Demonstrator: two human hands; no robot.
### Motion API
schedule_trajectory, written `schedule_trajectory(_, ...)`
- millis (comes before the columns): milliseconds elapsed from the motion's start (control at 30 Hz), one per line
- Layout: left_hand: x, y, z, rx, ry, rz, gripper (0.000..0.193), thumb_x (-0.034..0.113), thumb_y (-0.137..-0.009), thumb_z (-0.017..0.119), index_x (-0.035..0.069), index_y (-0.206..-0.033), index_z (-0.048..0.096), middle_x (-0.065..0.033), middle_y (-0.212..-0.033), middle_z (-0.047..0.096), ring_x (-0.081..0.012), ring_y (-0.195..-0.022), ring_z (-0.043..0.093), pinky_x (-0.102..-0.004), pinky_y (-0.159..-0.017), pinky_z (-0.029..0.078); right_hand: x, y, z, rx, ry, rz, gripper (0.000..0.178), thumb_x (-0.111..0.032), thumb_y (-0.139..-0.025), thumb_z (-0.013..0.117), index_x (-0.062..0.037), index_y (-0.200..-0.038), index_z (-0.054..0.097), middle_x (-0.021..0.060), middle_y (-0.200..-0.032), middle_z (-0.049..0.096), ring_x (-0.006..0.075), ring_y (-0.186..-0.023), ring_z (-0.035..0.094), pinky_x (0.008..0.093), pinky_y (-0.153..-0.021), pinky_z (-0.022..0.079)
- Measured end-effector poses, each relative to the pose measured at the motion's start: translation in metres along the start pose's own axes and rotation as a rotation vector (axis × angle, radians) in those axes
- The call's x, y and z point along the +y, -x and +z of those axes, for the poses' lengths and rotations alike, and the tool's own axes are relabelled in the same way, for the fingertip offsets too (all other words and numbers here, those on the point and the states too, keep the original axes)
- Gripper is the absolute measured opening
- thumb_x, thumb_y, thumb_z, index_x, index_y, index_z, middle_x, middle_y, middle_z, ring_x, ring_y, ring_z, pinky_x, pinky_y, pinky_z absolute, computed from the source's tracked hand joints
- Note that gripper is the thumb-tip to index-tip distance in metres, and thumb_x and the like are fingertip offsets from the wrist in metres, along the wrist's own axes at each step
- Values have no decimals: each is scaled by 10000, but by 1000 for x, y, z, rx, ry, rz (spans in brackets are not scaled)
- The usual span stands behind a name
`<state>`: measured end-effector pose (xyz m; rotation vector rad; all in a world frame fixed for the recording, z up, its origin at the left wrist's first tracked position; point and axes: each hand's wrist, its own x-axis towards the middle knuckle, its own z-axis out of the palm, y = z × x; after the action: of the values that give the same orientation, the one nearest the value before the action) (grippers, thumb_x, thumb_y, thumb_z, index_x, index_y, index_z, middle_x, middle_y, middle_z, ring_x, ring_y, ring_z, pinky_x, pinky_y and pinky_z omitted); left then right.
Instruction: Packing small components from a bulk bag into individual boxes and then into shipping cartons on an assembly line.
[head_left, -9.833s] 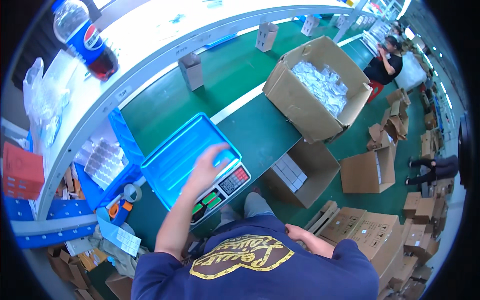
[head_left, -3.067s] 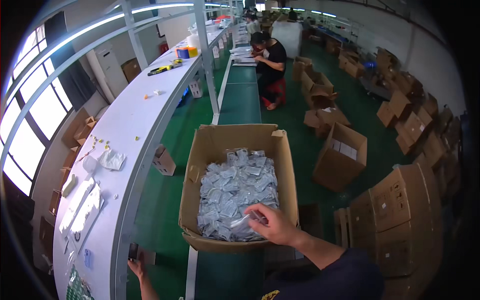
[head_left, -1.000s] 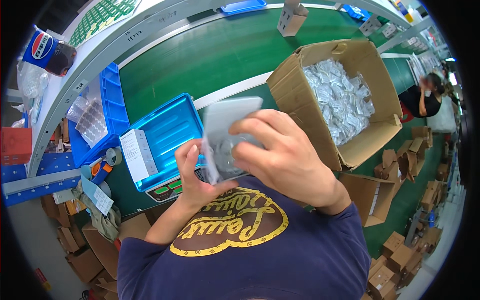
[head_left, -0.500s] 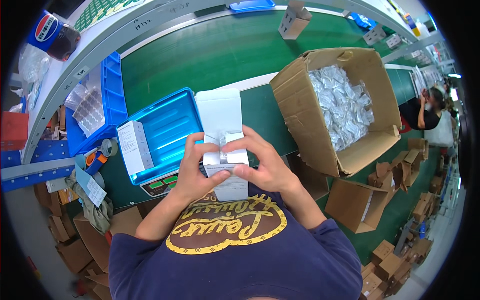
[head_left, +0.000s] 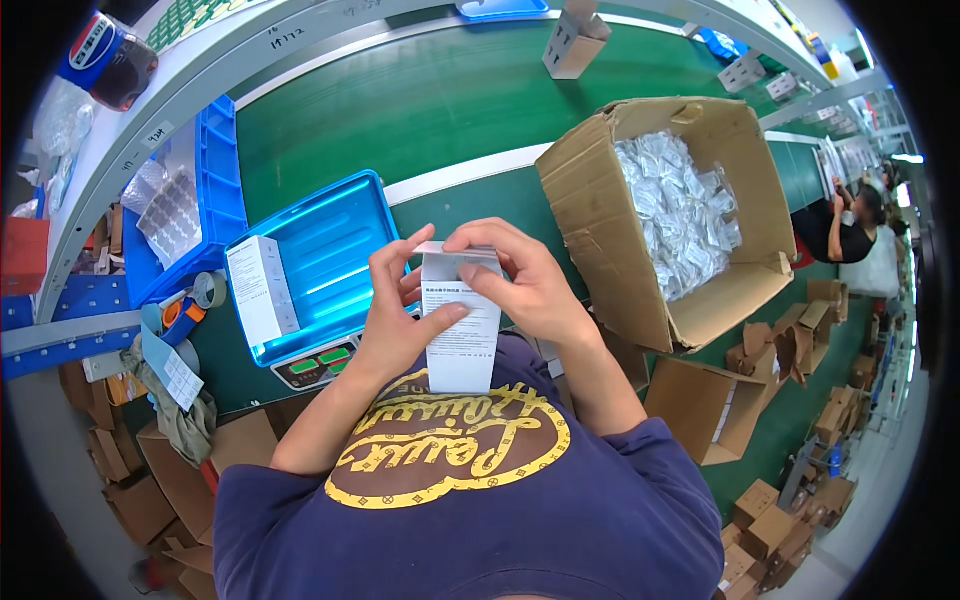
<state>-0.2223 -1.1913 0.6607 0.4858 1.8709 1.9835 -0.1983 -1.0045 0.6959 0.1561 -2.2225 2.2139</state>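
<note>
Bright, even overhead lighting; shadows are soft and faint. Mild glare streaks the glossy blue plastic tray (head_left: 325, 250). Fisheye distortion bends straight edges near the black circular rim; centre sharp.

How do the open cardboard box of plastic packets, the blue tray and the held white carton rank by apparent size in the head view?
1. Cardboard box
2. Blue tray
3. White carton, though nearness to the camera enlarges it.

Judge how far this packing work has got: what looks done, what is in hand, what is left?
Done: one closed white box lies in the blue tray. In hand: the left hand and right hand hold an upright white carton, fingers at its top flap. Left: the cardboard box holds many clear bagged items.
</note>
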Motion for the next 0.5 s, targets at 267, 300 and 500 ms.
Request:
schedule_trajectory(267, 2, -1, -3, -54, -28, -49, 878, 142, -771, 794, 120, -1409, 191, -171, -1457, 340, -329, -1215, 538, -414, -959, 504, 3, 6, 3, -21, 53, 50, 245, -219, -951, 597, -36, -1112, 621, 69, -1093, 624, 133, -980, 584, 297, -842, 480)
schedule_trajectory(300, 4, 0, -3, -40, 0, -62, 937, 146, -768, 797, 130, -1459, 165, -165, -1460, 342, -326, -1219, 536, -411, -964, 500, 2, 5, 1, -24, 52, 50, 245, -219, -951, 597, -36, -1112, 621, 69, -1093, 624, 133, -980, 584, 297, -842, 480)
schedule_trajectory(500, 14, -4, -4, -62, -108, -40, 975, 146, -769, 797, 176, -1517, 172, -151, -1471, 348, -311, -1233, 529, -412, -1002, 471, 6, 4, -1, -50, 262, -208, 255, -189, -936, 594, -40, -1134, 655, 89, -1158, 657, 237, -1157, 556, 377, -967, 441)
